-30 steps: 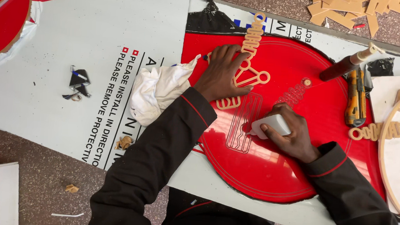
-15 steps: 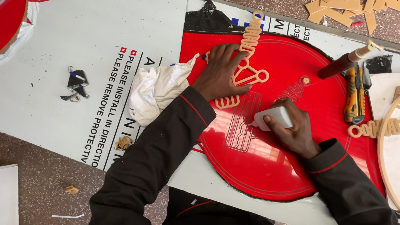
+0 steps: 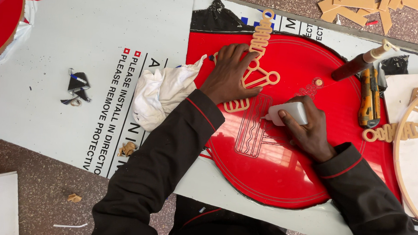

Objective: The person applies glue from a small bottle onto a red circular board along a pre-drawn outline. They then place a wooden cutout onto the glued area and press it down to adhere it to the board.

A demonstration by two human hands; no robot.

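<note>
The left hand (image 3: 232,74) lies flat, fingers spread and clasping nothing, pressing a tan wooden cut-out piece with looped and triangular outlines (image 3: 257,63) down onto the large glossy red round panel (image 3: 272,176). The right hand (image 3: 309,129) has its grip clenched around a small white squeeze bottle (image 3: 289,112), nozzle pointing left and resting at the engraved ribbed outline (image 3: 251,128) near the panel's middle. Compared with half a second and one second earlier, the bottle has shifted slightly up and to the right along that outline, while the left hand has kept its position on the cut-out; this suggests that fluid, probably adhesive, is being laid progressively along the engraved pattern with the neighbouring piece held steady. The red panel rests on a white protective-film sheet (image 3: 81,32) laid over a speckled floor (image 3: 28,170). A crumpled white cloth (image 3: 160,94) lies just beside the left wrist. A yellow-and-black utility knife (image 3: 370,98) and a dark brown bottle with a pale nozzle (image 3: 357,67) sit at the panel's right edge, well apart from both hands.
</note>
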